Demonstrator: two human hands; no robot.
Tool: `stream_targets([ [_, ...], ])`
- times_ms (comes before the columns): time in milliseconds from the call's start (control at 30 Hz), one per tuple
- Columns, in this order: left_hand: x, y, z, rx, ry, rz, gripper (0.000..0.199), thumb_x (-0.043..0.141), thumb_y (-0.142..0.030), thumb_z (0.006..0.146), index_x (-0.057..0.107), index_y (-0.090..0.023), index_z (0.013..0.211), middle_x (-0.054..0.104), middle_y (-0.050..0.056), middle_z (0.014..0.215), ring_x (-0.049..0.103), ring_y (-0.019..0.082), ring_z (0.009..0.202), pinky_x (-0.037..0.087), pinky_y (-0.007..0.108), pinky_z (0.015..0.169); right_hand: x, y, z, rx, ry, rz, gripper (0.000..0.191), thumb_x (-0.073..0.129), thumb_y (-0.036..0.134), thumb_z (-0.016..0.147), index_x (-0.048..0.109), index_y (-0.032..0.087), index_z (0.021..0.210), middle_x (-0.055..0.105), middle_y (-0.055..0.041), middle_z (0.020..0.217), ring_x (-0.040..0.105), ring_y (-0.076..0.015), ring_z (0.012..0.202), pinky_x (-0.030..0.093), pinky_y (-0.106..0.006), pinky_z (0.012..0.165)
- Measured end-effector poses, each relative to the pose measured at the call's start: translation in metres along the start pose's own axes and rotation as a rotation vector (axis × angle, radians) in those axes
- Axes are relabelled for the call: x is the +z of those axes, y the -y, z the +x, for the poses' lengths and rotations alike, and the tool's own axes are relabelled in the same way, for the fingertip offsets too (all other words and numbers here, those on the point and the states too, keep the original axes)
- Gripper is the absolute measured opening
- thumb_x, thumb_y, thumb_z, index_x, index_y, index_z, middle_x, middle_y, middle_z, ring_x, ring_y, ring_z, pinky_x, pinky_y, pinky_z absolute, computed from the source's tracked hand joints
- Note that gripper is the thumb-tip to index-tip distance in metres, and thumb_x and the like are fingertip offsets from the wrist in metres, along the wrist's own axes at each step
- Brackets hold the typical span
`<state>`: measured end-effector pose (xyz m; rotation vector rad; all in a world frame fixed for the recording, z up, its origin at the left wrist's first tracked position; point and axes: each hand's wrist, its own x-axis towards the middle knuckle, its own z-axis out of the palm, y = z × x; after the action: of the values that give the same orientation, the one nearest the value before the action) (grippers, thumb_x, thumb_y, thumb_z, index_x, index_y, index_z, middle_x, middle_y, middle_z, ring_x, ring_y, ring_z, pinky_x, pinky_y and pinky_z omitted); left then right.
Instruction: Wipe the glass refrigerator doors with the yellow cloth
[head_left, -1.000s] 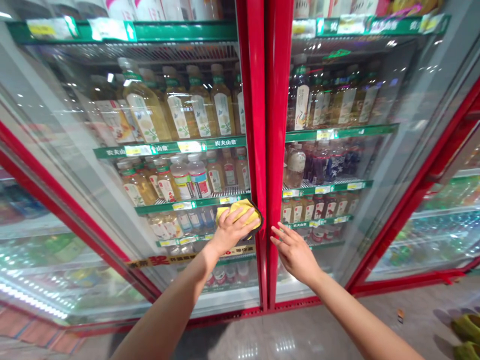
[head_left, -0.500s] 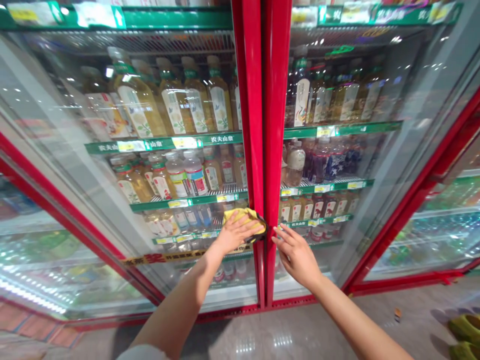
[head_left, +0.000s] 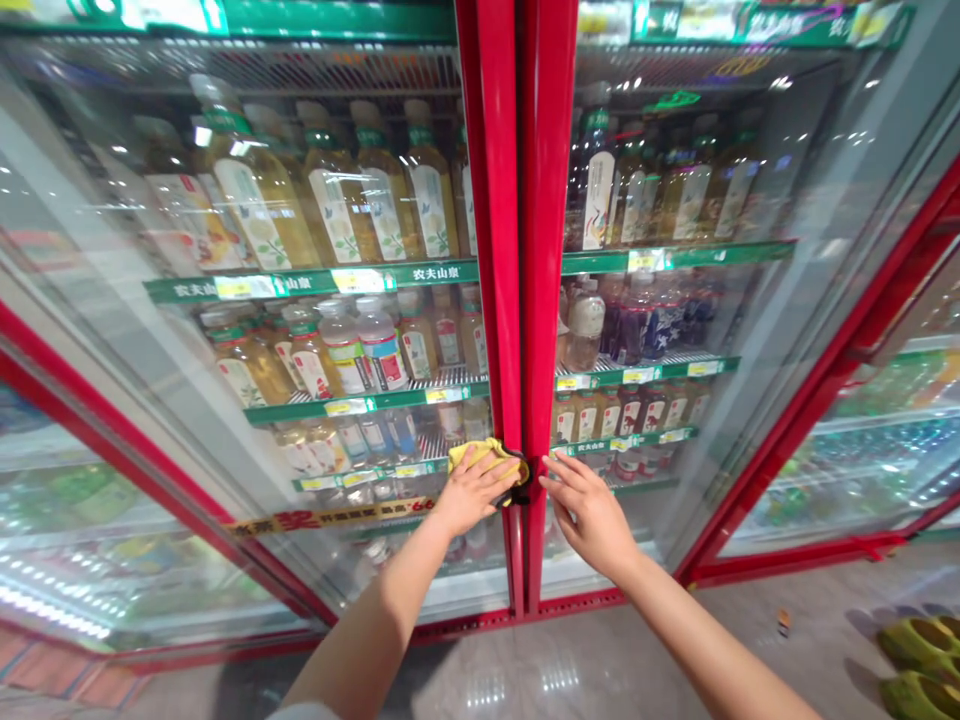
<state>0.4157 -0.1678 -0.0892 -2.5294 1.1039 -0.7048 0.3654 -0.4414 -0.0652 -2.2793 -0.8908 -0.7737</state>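
Observation:
My left hand (head_left: 472,487) is spread over a yellow cloth (head_left: 480,455) with a dark edge and presses it against the glass of the left cooler door (head_left: 390,425). The cloth reaches the red door frame (head_left: 501,330) on its right side. My right hand (head_left: 589,505) holds nothing. Its fingers are apart and slightly bent, with the tips at the red frame of the right door (head_left: 541,300); whether they touch it I cannot tell.
Behind the glass, bottled drinks (head_left: 375,190) stand on shelves with green price strips (head_left: 442,273). A yellow banner (head_left: 330,516) crosses the left door low down. Yellow-green objects (head_left: 922,650) and a small orange scrap (head_left: 783,622) lie on the grey floor (head_left: 600,660).
My left hand and the cloth have slid a little way down the glass beside the frame. My right hand stays by the right door's frame. The view has shifted slightly.

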Motion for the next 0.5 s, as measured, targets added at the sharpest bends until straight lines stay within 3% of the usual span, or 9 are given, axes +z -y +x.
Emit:
stream_targets([
  [67,-0.015,0.004,0.010,-0.038,-0.058,0.036,0.078,0.075,-0.040,0.082,0.040,-0.040,0.151,0.052,-0.001,0.154,0.043,0.023,0.144,0.002,0.053,0.129,-0.002,0.000,0.006,0.012,-0.015,0.031,0.043,0.051,0.006,0.086,0.073,0.019,0.121,0.064,-0.0114,0.139,0.051,-0.0304,0.138,0.052,-0.053,0.108],
  [267,-0.116,0.049,0.100,-0.343,-0.328,0.097,0.084,0.072,-0.037,0.082,0.033,-0.037,0.156,0.034,0.004,0.165,0.020,0.031,0.156,-0.001,0.061,0.126,-0.027,0.016,0.040,-0.006,-0.147,0.146,0.040,0.051,0.009,0.087,0.073,0.020,0.119,0.066,-0.0118,0.137,0.055,-0.0295,0.135,0.052,-0.054,0.107],
  [333,-0.133,0.061,0.115,-0.389,-0.389,0.097,0.087,0.072,-0.037,0.082,0.030,-0.030,0.158,0.026,0.007,0.168,0.014,0.030,0.157,0.000,0.058,0.127,-0.034,0.020,0.045,-0.012,-0.197,0.178,0.040,0.051,0.010,0.088,0.073,0.022,0.119,0.066,-0.0107,0.137,0.056,-0.0282,0.134,0.052,-0.053,0.107],
  [400,-0.129,0.063,0.113,-0.444,-0.424,0.108,0.086,0.069,-0.037,0.084,0.029,-0.023,0.158,0.026,0.011,0.167,0.012,0.028,0.157,-0.002,0.056,0.128,-0.037,0.021,0.043,-0.006,-0.224,0.198,0.041,0.050,0.009,0.088,0.073,0.024,0.119,0.066,-0.0092,0.137,0.057,-0.0275,0.133,0.051,-0.054,0.108],
  [500,-0.090,0.051,0.085,-0.533,-0.387,0.151,0.075,0.066,-0.035,0.085,0.041,-0.015,0.152,0.033,0.015,0.163,0.010,0.028,0.158,-0.007,0.055,0.127,-0.034,0.018,0.030,0.022,-0.210,0.222,0.042,0.051,0.008,0.086,0.073,0.024,0.117,0.068,-0.0089,0.135,0.059,-0.0274,0.131,0.051,-0.055,0.107],
])
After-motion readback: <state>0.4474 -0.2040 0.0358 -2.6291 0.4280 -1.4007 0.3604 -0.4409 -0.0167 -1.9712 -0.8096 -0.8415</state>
